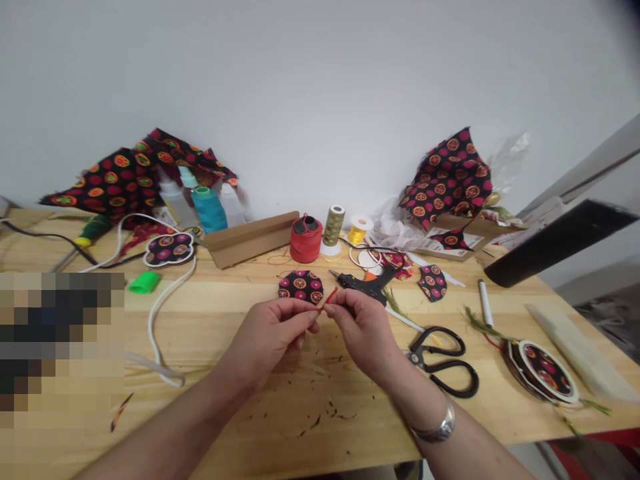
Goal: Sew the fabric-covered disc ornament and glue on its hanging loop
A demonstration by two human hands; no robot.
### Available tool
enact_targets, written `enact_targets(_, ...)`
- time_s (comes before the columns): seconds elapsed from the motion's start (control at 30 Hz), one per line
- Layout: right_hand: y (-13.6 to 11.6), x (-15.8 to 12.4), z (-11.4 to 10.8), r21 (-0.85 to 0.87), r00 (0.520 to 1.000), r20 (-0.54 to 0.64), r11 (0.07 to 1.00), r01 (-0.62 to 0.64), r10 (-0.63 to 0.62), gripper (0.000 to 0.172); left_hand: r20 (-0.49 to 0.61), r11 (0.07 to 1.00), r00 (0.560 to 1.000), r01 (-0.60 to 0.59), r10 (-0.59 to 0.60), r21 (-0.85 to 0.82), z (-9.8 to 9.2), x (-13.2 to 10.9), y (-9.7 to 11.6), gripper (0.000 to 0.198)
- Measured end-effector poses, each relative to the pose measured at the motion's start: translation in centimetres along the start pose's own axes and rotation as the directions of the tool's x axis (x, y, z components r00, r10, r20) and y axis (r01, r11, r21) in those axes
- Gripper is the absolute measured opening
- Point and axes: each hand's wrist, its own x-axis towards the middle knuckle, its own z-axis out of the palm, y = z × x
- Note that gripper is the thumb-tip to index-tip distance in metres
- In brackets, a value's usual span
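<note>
My left hand and my right hand meet over the middle of the table, fingertips nearly touching. Both are closed in a pinch on a short piece of red cord, whose end sticks up between them. Just beyond my fingers lies a round patch of dark patterned fabric. A black glue gun rests behind my right hand. Scissors with black handles lie beside my right wrist.
Spools of red thread, olive thread and yellow thread stand at the back. A white cable curves along the left. Fabric-covered discs and a black roll are at right.
</note>
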Motion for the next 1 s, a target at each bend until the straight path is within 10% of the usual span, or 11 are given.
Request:
enact_targets(0.47, -0.1, 0.31, -0.12, 0.296, 0.971, 0.16, 0.93, -0.219, 0.178, 0.025, 0.064, 0.995, 0.998, 0.008, -0.002, -0.102, -0.22, -0.01, -0.01, 0.011)
enact_targets(1.0, 0.25, 0.34, -0.21, 0.159, 0.992, -0.004, 0.979, -0.125, 0.127, 0.011, 0.019, 0.988, 0.999, -0.051, 0.049, 0.147, -0.5, 0.06, 0.15, 0.02)
